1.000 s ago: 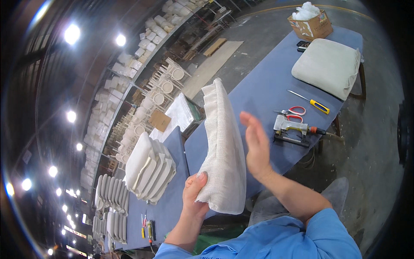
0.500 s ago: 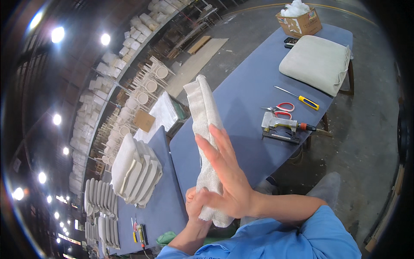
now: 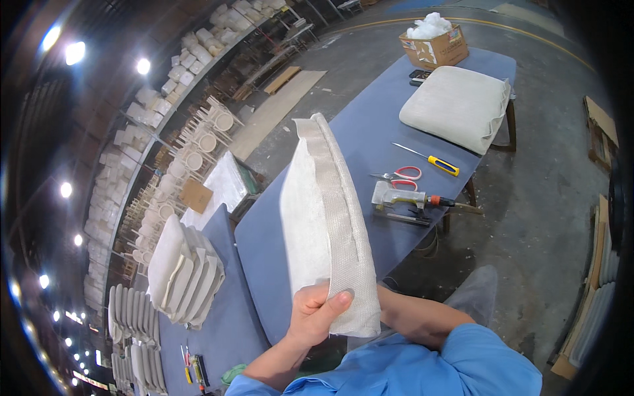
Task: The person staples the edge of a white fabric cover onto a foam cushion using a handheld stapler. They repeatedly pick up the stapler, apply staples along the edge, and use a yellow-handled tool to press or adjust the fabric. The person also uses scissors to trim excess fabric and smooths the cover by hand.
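I hold a cream fabric seat cushion [image 3: 304, 218] upright in front of me, edge-on, its woven border strip and long seam facing me. My left hand [image 3: 320, 310] is closed on the cushion's lower edge, thumb pressed on the strip. My right forearm [image 3: 422, 317] reaches behind the cushion, which hides that hand and its fingers. Beyond, on the blue-grey table [image 3: 343, 132], lie a staple gun [image 3: 399, 198] with a hose, red-handled scissors [image 3: 403, 177] and a yellow-handled screwdriver [image 3: 442, 165]. Neither hand touches these tools.
Another pale cushion [image 3: 456, 105] rests at the table's far end, near a cardboard box [image 3: 432, 49] of white stuffing. To the left, a second table [image 3: 231, 290] bears stacked cushions [image 3: 188, 270] and more hand tools [image 3: 193, 366]. Chair frames [image 3: 195, 158] stand farther off.
The cushion has turned, showing its broad pale face at left. My right hand, spread against the strip before, has gone behind it. My left hand still grips the lower edge. The view has shifted rightward.
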Tool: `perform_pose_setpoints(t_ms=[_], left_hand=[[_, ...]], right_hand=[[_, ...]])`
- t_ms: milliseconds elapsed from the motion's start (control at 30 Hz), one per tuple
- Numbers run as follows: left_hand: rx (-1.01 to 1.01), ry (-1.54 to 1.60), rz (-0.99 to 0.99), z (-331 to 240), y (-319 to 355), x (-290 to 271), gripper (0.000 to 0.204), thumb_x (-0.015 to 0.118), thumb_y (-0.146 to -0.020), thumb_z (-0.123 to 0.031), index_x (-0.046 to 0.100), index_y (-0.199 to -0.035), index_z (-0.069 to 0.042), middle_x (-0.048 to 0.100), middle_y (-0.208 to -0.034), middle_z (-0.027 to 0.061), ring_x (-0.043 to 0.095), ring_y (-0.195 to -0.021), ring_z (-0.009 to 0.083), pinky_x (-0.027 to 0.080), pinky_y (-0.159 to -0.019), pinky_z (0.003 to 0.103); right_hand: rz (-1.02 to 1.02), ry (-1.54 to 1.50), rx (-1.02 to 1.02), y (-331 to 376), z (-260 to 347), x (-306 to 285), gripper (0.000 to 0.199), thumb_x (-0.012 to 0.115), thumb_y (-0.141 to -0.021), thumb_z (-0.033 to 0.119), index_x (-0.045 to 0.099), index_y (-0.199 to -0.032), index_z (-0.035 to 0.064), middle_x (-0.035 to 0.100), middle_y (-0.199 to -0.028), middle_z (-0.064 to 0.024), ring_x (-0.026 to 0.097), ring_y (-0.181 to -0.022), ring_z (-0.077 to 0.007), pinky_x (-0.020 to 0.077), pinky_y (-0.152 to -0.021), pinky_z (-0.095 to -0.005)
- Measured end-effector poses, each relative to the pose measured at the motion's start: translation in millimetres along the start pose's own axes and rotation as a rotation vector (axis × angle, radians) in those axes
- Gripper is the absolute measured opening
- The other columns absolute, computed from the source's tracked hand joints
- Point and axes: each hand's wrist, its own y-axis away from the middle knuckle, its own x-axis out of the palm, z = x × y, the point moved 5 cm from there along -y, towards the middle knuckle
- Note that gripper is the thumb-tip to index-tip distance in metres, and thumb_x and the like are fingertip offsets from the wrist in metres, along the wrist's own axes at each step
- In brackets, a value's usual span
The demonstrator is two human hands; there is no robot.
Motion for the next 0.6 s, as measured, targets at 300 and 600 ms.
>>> perform_pose_setpoints(t_ms=[300,600], left_hand=[[-0.233,-0.164,-0.143,60.9,-19.5,-46.5,0.025,0.073,-0.11,-0.019,0.082,-0.11,0.005,0.077,-0.093,0.0007,0.067,-0.083,0.0056,0.053,-0.072,0.026],[-0.29,-0.365,-0.016,134.3,-9.6,-17.4,0.045,0.076,-0.108,-0.019,0.061,-0.07,-0.001,0.055,-0.067,-0.0069,0.043,-0.065,0.0037,0.035,-0.054,0.031]], right_hand=[[0.066,-0.247,0.259,-22.6,-25.3,-16.3,0.039,0.06,-0.112,0.041,0.07,-0.128,0.0073,0.075,-0.112,-0.0061,0.074,-0.094,-0.0158,0.0635,-0.081,-0.035],[-0.184,-0.328,0.343,25.2,-33.3,-81.5,0.049,0.047,-0.117,0.046,0.068,-0.138,0.0063,0.075,-0.128,-0.0111,0.074,-0.116,-0.0244,0.0603,-0.102,-0.043]])
